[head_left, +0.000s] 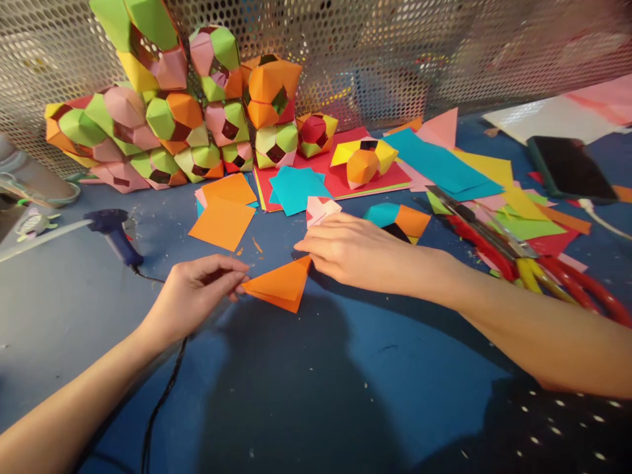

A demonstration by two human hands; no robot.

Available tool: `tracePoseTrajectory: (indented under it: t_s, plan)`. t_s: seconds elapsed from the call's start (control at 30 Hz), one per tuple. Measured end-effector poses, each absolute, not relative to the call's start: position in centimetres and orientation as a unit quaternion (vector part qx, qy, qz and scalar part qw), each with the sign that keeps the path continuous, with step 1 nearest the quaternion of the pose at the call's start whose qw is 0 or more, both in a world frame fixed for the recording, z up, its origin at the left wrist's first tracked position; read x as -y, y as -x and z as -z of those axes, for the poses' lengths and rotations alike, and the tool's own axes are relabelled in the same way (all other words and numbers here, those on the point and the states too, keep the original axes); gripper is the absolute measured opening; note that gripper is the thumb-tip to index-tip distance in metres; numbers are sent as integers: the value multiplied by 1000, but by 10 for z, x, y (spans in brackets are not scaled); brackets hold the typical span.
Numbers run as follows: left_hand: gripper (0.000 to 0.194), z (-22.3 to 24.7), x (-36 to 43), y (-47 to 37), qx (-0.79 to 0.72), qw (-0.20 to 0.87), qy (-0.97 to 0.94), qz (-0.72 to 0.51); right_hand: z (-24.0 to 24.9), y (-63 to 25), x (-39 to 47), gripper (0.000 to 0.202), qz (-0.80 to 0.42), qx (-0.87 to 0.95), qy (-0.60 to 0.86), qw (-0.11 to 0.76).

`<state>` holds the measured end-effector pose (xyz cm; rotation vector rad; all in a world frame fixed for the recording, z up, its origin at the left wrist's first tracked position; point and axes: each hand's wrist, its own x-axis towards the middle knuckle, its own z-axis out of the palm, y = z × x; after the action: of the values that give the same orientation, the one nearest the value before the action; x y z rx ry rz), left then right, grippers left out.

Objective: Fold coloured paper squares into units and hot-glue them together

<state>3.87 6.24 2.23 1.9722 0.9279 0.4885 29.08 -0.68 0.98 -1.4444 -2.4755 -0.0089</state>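
A folded piece of orange paper is held low over the blue table, its layers meeting in a point on the left. My left hand pinches that left point between thumb and fingers. At the paper's upper right corner is my right hand, fingers pressed together, with the corner passing beneath them; the thumb is hidden. Just behind the right hand stands a small folded pink paper piece. A teal and orange folded unit lies beyond the right wrist. Square orange sheets are stacked behind the left hand.
Folded paper balls are piled against a perforated metal screen. A blue glue gun with a black cord lies left. On the right are red-handled scissors, colored paper scraps and a phone.
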Motion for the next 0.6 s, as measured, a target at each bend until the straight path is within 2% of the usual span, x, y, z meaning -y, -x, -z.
tracePoseTrajectory:
  t_s: [0.1, 0.2, 0.43, 0.6]
  plan:
    - [17, -22, -51, -44, -374, 642, -638, -203, -11, -271, 11, 22, -42, 849, 455, 265]
    - [20, -18, -41, -47, -348, 762, -523, -158, -10, -252, 19, 17, -118, 840, 395, 353]
    - [19, -9, -30, -49, -314, 851, -412, -84, -7, -239, 27, 7, -215, 801, 335, 448]
    - [24, -4, -31, -49, -303, 871, -384, -42, 0, -239, 21, 8, -252, 800, 295, 458]
